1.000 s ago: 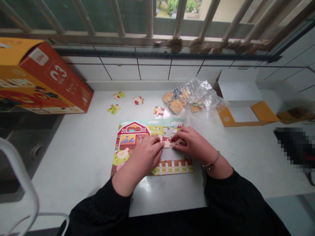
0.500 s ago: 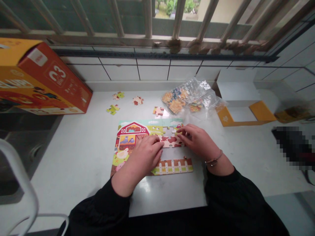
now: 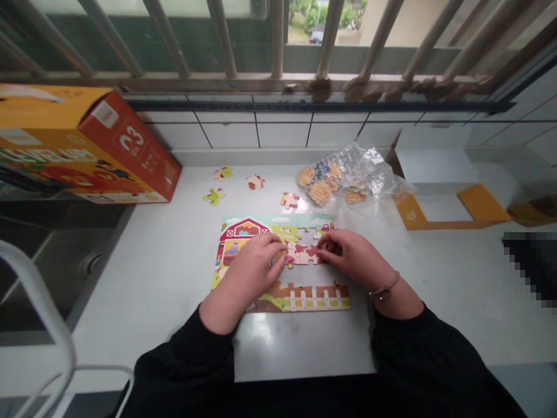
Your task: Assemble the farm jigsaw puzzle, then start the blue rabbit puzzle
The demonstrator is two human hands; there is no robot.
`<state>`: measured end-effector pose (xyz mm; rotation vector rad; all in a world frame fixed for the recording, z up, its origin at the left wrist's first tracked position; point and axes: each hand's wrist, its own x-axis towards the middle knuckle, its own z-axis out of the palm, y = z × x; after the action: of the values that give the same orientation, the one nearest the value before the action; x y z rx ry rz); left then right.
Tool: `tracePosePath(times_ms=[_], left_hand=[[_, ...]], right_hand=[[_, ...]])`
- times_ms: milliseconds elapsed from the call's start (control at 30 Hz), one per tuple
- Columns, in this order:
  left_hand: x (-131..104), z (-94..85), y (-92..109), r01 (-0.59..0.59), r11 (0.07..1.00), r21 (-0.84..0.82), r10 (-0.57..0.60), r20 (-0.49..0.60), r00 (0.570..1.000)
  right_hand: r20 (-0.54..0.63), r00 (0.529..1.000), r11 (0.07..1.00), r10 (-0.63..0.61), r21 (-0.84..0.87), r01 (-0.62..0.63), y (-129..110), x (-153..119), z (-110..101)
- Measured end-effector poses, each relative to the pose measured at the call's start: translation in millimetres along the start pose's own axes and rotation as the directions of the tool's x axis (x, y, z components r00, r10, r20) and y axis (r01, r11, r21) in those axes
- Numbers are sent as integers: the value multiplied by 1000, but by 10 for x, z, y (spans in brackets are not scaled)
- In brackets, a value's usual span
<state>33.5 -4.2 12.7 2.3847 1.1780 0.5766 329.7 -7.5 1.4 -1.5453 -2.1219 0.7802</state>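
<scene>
So there's a farm puzzle [image 3: 285,234] partly put together on a pale surface [image 3: 174,273], right in front of the person, with both hands over it. Left hand [image 3: 256,264] is palm down across the barn side, fingers curled and thumb near them, by the left end of the brown-and-cream spotted pieces [image 3: 302,253]. That grip's pretty narrow, but I can't tell if it's pinching anything. Right hand [image 3: 357,255] has thumb and index bunched close at the other end of that spotted row, and same deal, can't tell if a piece is really held. There's a gap above the row and a longer one between it and the fence strip [image 3: 315,298]. Four loose pieces [image 3: 255,182] lie behind the puzzle, with a clear plastic bag [image 3: 369,165] of more pieces to their right. Big orange box [image 3: 150,154] at far left, open yellow-and-white box [image 3: 411,215] right of the bag.
</scene>
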Motion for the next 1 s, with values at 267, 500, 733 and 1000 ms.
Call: tracePosePath(times_ms=[267, 500, 733, 1000], left_hand=[[205, -619, -939, 595, 781, 190, -506, -365, 782], [324, -685, -1518, 734, 648, 203, -613, -432, 661], [308, -665, -1580, 690, 724, -4, -604, -488, 630], [273, -595, -1078, 194, 802, -565, -457, -371, 809]], right_hand=[[-11, 1000, 1000, -4, -13, 4, -10, -9, 8], [-3, 1000, 1000, 12, -17, -12, -39, -4, -17], [-1, 1000, 999, 30, 16, -30, -28, -7, -17], [-132, 991, 998, 21, -52, -29, 33, -22, 7]])
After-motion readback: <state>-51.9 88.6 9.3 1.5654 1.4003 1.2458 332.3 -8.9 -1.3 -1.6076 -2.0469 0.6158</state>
